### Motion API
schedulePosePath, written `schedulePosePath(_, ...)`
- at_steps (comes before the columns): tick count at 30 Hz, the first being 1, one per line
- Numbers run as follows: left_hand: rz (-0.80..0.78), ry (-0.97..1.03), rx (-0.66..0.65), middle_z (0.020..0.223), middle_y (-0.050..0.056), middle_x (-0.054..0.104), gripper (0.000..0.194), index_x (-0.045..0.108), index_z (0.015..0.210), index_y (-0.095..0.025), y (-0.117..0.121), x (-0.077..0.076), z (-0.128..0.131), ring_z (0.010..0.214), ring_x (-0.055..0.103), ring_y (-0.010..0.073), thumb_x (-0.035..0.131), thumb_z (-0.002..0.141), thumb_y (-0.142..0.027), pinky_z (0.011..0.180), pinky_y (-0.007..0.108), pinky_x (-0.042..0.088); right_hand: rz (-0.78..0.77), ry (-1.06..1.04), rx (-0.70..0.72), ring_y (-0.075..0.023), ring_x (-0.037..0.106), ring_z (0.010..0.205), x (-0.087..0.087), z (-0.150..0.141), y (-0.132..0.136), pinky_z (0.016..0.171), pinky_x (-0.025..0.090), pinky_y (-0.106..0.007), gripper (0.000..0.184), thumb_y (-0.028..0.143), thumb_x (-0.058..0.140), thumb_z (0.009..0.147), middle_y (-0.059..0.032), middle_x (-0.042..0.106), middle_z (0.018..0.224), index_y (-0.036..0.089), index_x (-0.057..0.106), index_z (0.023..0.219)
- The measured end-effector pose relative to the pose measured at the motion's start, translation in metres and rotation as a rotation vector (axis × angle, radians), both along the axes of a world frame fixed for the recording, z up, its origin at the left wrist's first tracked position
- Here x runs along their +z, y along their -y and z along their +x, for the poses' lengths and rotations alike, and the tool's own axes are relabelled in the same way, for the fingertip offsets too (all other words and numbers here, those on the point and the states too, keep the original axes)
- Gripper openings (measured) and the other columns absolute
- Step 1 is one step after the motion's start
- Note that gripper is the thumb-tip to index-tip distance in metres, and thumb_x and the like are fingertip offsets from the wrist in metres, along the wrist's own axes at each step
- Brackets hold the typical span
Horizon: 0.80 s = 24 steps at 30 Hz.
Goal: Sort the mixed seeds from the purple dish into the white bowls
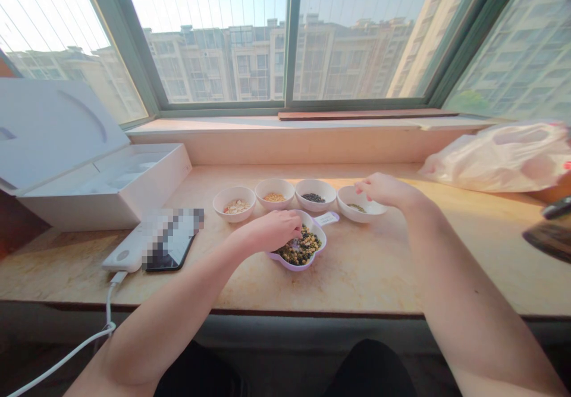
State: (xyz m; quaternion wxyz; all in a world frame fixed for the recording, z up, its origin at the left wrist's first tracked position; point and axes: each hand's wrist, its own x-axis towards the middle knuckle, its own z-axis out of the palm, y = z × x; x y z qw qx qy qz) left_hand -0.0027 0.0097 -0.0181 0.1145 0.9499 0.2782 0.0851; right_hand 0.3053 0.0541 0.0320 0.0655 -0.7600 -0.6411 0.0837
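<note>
- Your left hand [277,230] reaches into a purple-rimmed dish [297,266], fingers bent downward and drawn in close; you cannot be told from this angle whether a bean sits between the fingertips, nor how wide they stand.
- Under and just right of that grip, a mix of beans [306,247], dark and yellow, fills the dish, whose pale handle [328,218] points away from you toward the right hand.
- Your right hand [386,190] hangs over the far-right side of a white bowl [363,217], fingers loosely curled; their tips are too small to show how far apart they are or whether they hold anything.
- Below those fingertips, small greenish beans [357,208] lie in the bottom of that bowl.
- Left of your right hand stands a bowl [316,188] of black beans [313,197], close beside the greenish ones.
- Just beyond your left hand sits a bowl [274,186] of yellow beans [273,197]; beyond it and to the left, another bowl [232,195] holds pale, flat pieces [236,207].
- Well left of your left hand, a dark phone [166,261] lies beside a white device [127,247] with a cable [108,302] at its near end, both in front of an open white box [154,189].
- Right of your right hand, and farther off, rests a translucent plastic bag [495,156].
</note>
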Motion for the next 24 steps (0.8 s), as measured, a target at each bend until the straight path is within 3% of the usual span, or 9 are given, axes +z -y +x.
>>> schedulePosePath(3,-0.132,0.177,0.134,0.091,0.004,0.064,0.022,0.058,0.082,-0.019,0.003,0.01,-0.001,0.086,0.06,0.0181,0.047,0.102,-0.021,0.081,0.03,0.044,0.067,0.001,0.013,-0.0239,0.066,0.073,-0.001,-0.005,0.003,0.064,0.041,-0.033,0.034,0.038,0.053,0.095,-0.0124,0.075,0.083,0.019,0.073,0.074)
schedulePosePath(6,-0.371,0.427,0.269,0.075,-0.001,0.054,0.025,0.052,0.081,-0.02,0.004,0.017,-0.001,0.069,0.05,0.0142,0.045,0.104,-0.03,0.066,0.028,0.039,0.196,-0.05,0.068,-0.0248,0.066,0.075,-0.002,-0.015,0.006,0.065,0.04,-0.034,0.033,0.04,0.055,0.094,-0.0117,0.075,0.082,0.019,0.072,0.075)
schedulePosePath(11,-0.832,0.777,0.227,0.069,-0.003,0.045,0.038,0.047,0.076,-0.019,0.002,0.017,-0.001,0.061,0.041,0.0105,0.049,0.102,-0.046,0.061,0.025,0.035,0.398,-0.324,0.293,-0.0216,0.062,0.072,-0.004,-0.047,0.016,0.067,0.041,-0.033,0.036,0.047,0.055,0.095,-0.0074,0.072,0.074,0.018,0.073,0.081)
schedulePosePath(14,-1.025,0.923,0.23,0.075,-0.002,0.047,0.036,0.048,0.077,-0.019,0.002,0.018,-0.001,0.064,0.044,0.0098,0.06,0.097,-0.046,0.06,0.024,0.035,0.412,-0.585,0.507,-0.0197,0.061,0.073,-0.008,-0.071,0.028,0.068,0.044,-0.032,0.043,0.058,0.059,0.094,-0.007,0.073,0.081,0.018,0.074,0.09)
schedulePosePath(18,-1.112,1.004,0.281,0.075,-0.002,0.047,0.033,0.05,0.077,-0.017,0.002,0.019,0.001,0.064,0.044,0.0086,0.068,0.093,-0.04,0.059,0.023,0.035,0.246,-0.84,0.67,-0.0163,0.06,0.068,-0.015,-0.097,0.042,0.061,0.046,-0.029,0.044,0.059,0.074,0.083,-0.0042,0.07,0.079,0.019,0.075,0.101)
schedulePosePath(24,-1.175,1.033,0.286,0.072,-0.002,0.05,0.021,0.058,0.085,-0.016,0.005,0.016,0.006,0.062,0.043,0.0079,0.067,0.094,-0.032,0.059,0.023,0.034,0.192,-0.973,0.626,-0.0124,0.057,0.054,-0.022,-0.116,0.049,0.047,0.043,-0.026,0.046,0.057,0.083,0.075,-0.0039,0.071,0.076,0.017,0.077,0.097)
